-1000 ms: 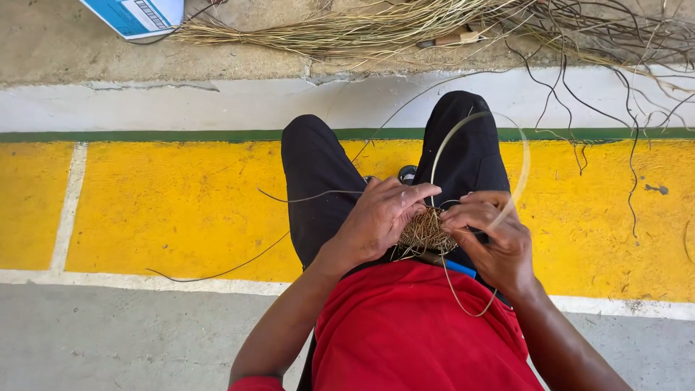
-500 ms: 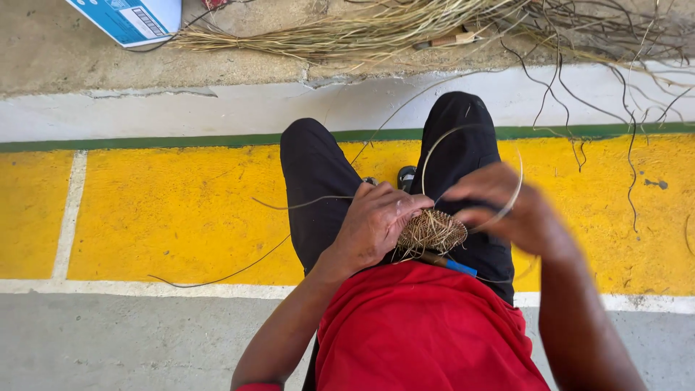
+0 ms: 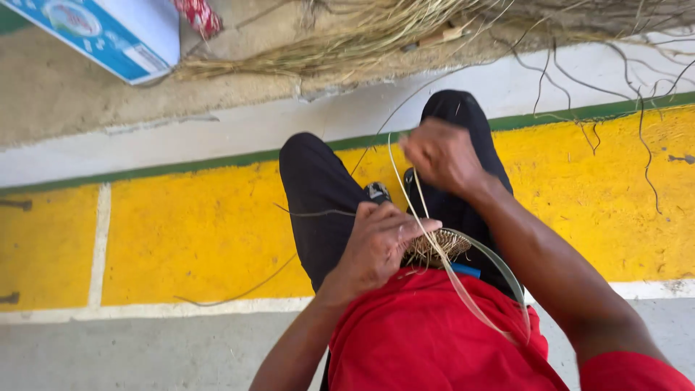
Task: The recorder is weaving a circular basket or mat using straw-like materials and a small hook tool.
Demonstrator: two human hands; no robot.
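While my left hand [image 3: 380, 242] grips the small woven round [image 3: 436, 246], my right hand [image 3: 441, 156] pinches a long straw strip [image 3: 416, 206] tight, and I think lots of weaving is left.

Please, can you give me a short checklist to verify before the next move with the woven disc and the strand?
1. Left hand presses the small woven disc on the lap: ok.
2. Right hand is closed on the pale strand, raised above the knees: ok.
3. Strand runs unbroken down to the disc: ok.
4. Strand tight, no slack: cannot tell.
5. Spare fibre bundle lies ahead on the ground, apart from both hands: ok.
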